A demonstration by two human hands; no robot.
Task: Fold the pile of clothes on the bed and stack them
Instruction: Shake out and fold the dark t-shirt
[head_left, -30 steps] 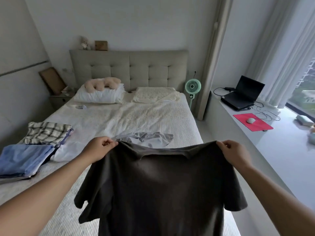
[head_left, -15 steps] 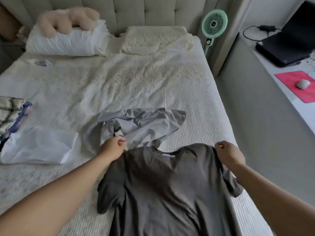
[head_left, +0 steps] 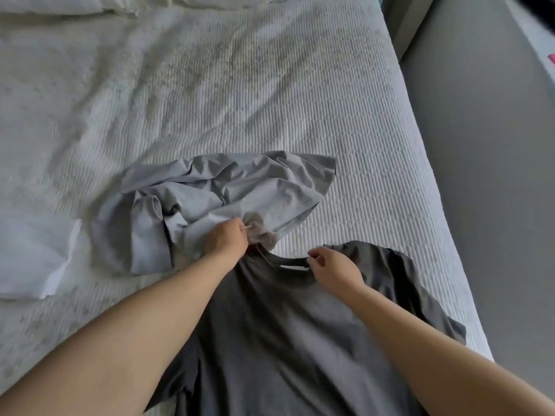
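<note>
dark grey t-shirt (head_left: 288,340) lies flat at near right part of bed (head_left: 270,85), collar away from you, right sleeve close to mattress edge. your left hand (head_left: 225,239) pinches collar's left side, against crumpled light grey shirt (head_left: 216,199). right hand (head_left: 335,269) pinches collar's right side. white folded cloth (head_left: 33,256) far left. open bedspread beyond.

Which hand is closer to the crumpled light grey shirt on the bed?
Left. The left hand is right at the light grey shirt, its fingers at the near edge. The right hand is apart from it, at the collar of the dark T-shirt.
</note>
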